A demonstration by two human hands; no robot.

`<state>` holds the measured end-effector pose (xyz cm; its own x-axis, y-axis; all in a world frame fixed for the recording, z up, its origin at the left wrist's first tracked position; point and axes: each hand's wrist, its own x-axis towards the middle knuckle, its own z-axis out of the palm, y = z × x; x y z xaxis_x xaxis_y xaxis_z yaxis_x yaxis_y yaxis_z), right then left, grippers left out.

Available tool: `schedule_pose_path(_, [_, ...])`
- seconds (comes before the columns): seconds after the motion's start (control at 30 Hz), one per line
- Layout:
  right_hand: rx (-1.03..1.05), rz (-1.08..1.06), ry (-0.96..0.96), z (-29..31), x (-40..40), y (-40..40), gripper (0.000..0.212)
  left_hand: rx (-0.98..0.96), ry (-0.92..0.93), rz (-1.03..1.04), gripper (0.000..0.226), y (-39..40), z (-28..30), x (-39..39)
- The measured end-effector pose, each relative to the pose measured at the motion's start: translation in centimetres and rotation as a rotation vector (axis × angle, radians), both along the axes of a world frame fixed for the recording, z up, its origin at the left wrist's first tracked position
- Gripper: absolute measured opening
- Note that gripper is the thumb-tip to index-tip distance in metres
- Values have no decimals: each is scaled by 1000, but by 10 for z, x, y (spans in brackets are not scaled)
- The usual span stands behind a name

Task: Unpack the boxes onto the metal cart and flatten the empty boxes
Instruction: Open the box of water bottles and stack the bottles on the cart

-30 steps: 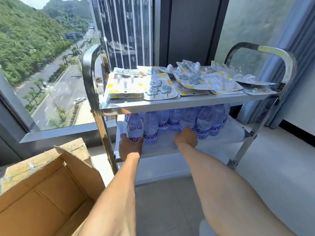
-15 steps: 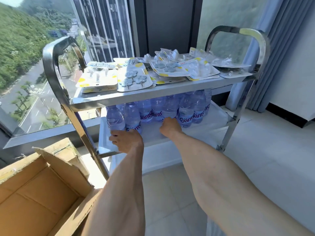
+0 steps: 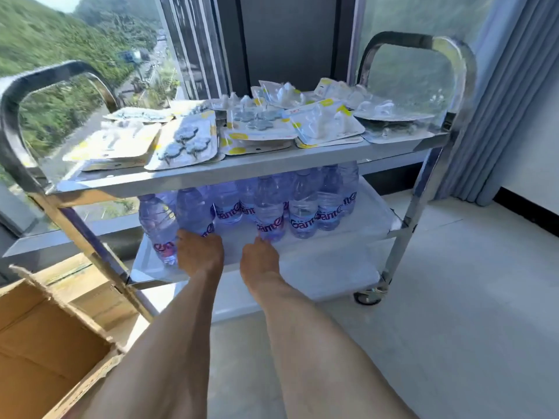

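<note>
- Metal cart (image 3: 242,173) fills centre frame. Top shelf holds blister packs (image 3: 184,145); water bottles (image 3: 302,207) stand packed on the lower shelf.
- Left hand (image 3: 198,252), centre-left of frame: fingers reach round the base of the front-left bottle (image 3: 193,211), looks like a grip, but fingertips are hidden behind it, so can't tell how tight.
- Right hand (image 3: 258,257), just right of it: fingertips touch the base of a front bottle (image 3: 269,213); can't tell if pinching or just nudging.
- Step, I'd judge: tidying the bottles into a tight block on the shelf.
- To do it well: push low at the bases, not the necks, since tall light bottles tip easily. Slide them back w/ both hands together so the row stays square. The bottle at far left (image 3: 157,225) leans, so set it upright first.
- Cardboard box (image 3: 45,352), lower left of frame, stands open w/ flaps up and, as far as seen, nothing inside; flattening likely comes next.
</note>
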<state>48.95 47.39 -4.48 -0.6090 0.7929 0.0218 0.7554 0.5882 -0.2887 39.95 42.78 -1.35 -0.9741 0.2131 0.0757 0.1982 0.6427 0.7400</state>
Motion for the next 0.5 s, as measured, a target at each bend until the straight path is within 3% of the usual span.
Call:
schedule_pose_path(0.37, [68, 65, -107, -2, 8, 1, 30, 199, -24, 75, 68, 22, -16, 6])
schedule_pose_path(0.5, [59, 72, -72, -1, 5, 13, 29, 136, -5, 47, 72, 27, -17, -7])
